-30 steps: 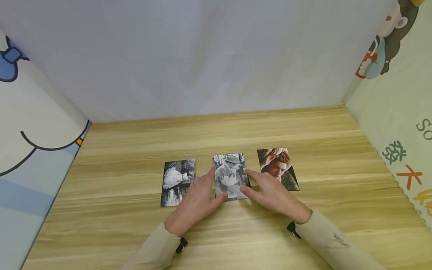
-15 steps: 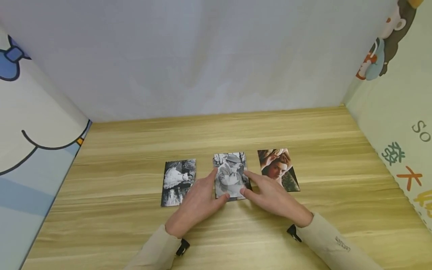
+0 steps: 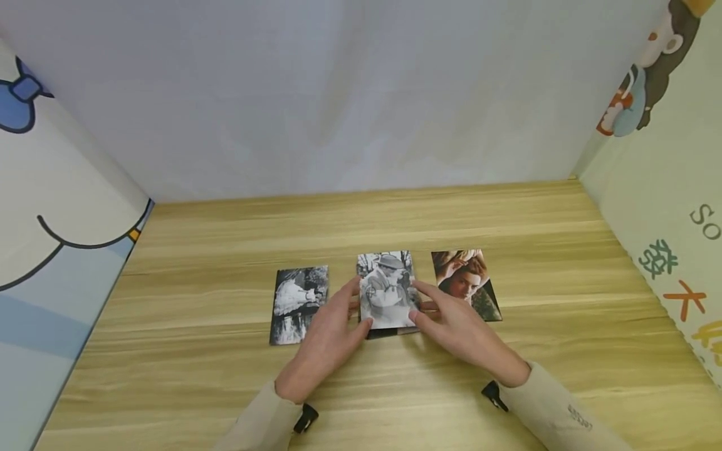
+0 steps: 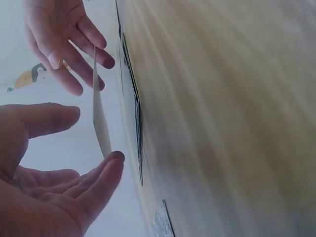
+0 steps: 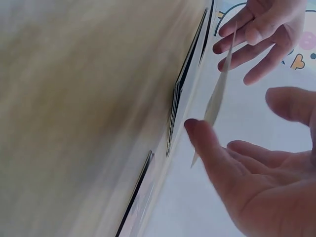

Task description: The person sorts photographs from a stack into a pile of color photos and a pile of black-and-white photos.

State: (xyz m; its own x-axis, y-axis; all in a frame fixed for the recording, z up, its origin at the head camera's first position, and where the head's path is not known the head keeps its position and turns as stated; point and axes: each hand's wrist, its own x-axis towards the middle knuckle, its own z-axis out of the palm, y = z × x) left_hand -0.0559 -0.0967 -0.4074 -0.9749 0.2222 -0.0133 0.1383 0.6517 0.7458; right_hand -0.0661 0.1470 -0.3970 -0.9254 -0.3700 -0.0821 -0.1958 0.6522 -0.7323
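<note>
Two hands hold a black-and-white photo [image 3: 386,291] level between them, raised above the middle of a wood-grain worktop [image 3: 361,219], well short of its far edge. From where I stand, the left hand [image 3: 327,338], its fingers loosely bent and spread, meets the print's side only at the fingertips; should that light hold slacken, the side could drop. The same hand reaches over a dark photo [image 3: 290,297] lying flat toward the worktop's left edge, and a low palm might nudge it. At centre, squeezing from both sides could bow the raised sheet or make it slip, and a crooked descent could push askew the stacked cards [image 3: 383,334] lying beneath. The right hand [image 3: 459,329], equally loose and uncurled, supports the opposite side; uneven lifting there would likely tilt the print, while its knuckles could jog the colour photo [image 3: 481,299] nearest the worktop's right edge. The held picture itself is upright in shape and grey-toned, showing a figure in a brimmed hat, pale clothing below; nearly edge-on in the wrist views, it looks thin, with a pale edge.
</note>
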